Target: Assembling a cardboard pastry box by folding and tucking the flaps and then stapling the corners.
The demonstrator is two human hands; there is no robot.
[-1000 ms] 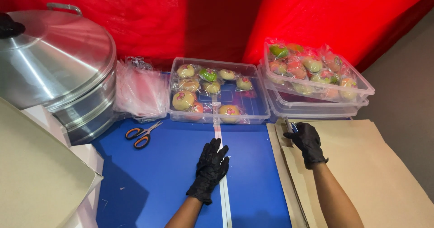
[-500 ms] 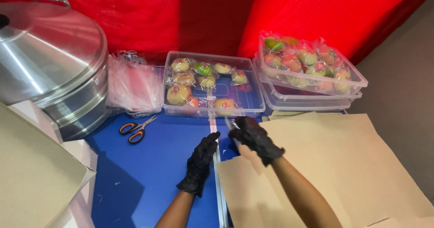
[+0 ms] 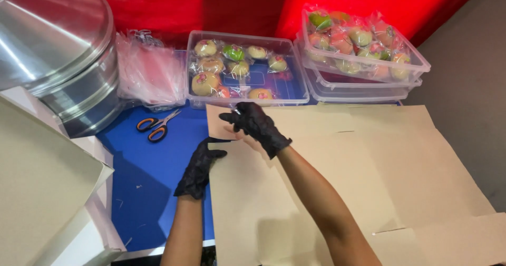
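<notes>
Fingers (image 3: 240,119) of the right hand (image 3: 255,126) pinch the cardboard sheet's (image 3: 337,176) corner; left hand (image 3: 200,167) presses flat, open. Sliding cardboard could nudge the scissors (image 3: 157,126).

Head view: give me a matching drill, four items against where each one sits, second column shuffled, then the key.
Items:
1. scissors
2. flat cardboard sheet
3. steel steamer
4. stacked clear tubs

Places:
A. far right, by the red backdrop
B. on the blue table, left of the hands
C. under both gloved hands
D. far left corner

Pairs: 1-B, 2-C, 3-D, 4-A
</notes>
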